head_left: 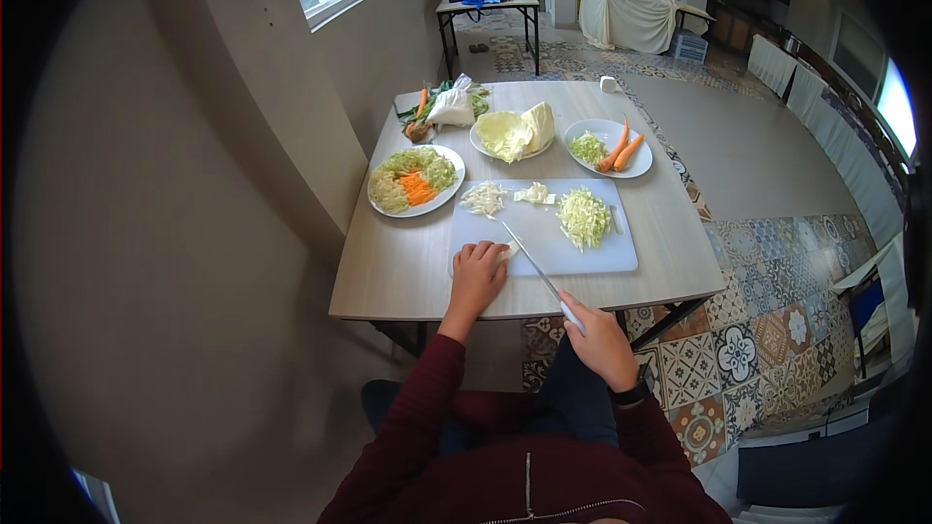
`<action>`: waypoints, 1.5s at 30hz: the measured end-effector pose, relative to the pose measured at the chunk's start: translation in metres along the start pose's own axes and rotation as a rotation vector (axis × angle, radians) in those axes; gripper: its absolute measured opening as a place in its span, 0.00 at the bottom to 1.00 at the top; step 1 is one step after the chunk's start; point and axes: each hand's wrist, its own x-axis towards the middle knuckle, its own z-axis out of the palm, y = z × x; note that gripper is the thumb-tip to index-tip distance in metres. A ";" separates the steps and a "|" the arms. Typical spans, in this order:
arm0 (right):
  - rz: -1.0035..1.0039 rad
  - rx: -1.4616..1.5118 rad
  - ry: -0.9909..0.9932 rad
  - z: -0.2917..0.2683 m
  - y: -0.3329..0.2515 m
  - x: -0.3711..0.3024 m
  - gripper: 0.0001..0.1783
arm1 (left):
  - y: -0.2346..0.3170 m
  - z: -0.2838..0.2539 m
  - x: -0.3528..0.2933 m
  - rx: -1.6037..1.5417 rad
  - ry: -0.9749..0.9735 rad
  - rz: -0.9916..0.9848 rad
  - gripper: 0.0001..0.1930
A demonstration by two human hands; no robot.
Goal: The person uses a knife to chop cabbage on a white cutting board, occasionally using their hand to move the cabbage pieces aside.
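Observation:
My left hand (479,277) rests at the near left of the white cutting board (582,260), fingers curled over a pale vegetable piece (512,250) that is mostly covered. In my right hand (600,342) is a kitchen knife (532,260), gripped by its white handle. Its blade slants up and left, the tip beyond my left fingers, close beside the piece. Farther back on the board lie white strips (483,198), a few pale cut pieces (534,194) and a larger heap of shredded cabbage (584,219).
A plate of shredded vegetables (449,198) stands left of the board. Behind it are a plate with cabbage leaves (507,136) and a plate with carrots (621,153) and shreds. A white bag (451,109) and greens sit at the far left corner. The wall (291,136) rises close on the left.

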 end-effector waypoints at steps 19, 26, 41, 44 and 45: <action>0.080 0.007 -0.132 -0.012 -0.004 0.004 0.28 | 0.003 0.001 0.001 0.012 0.009 -0.022 0.15; 0.050 -0.069 -0.125 0.008 0.001 0.024 0.29 | 0.002 0.001 0.001 0.012 0.008 -0.009 0.15; 0.057 -0.091 -0.103 -0.002 0.004 0.001 0.29 | 0.003 0.001 0.002 0.008 0.044 0.012 0.14; 0.050 -0.078 -0.081 -0.005 0.005 -0.008 0.29 | 0.001 0.000 0.001 0.014 0.048 0.009 0.14; 0.050 -0.079 -0.079 -0.007 0.004 -0.011 0.29 | 0.002 0.001 0.001 0.010 0.046 0.008 0.14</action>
